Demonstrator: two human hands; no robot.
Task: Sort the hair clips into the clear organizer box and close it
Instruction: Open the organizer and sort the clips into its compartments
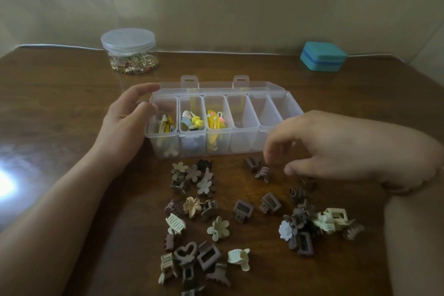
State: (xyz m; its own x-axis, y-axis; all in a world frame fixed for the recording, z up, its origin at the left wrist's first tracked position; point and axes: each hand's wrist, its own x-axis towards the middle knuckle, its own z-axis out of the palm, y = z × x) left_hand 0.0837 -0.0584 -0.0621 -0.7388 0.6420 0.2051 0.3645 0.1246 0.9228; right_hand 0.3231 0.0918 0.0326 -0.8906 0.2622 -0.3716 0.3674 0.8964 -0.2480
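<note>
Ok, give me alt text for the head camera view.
A right hand reaches toward brown clips scattered before an open clear box, three left compartments filled, while the left hand steadies its end. A jar stands behind.

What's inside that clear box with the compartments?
The clear organizer box holds colourful hair clips in its three left compartments. The next ones look empty; the right hand hides the rightmost compartment's front.

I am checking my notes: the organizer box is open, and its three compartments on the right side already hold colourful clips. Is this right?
Not quite. In the head view the organizer box is open, but the colourful clips fill its three left compartments; those on the right look empty.
</note>
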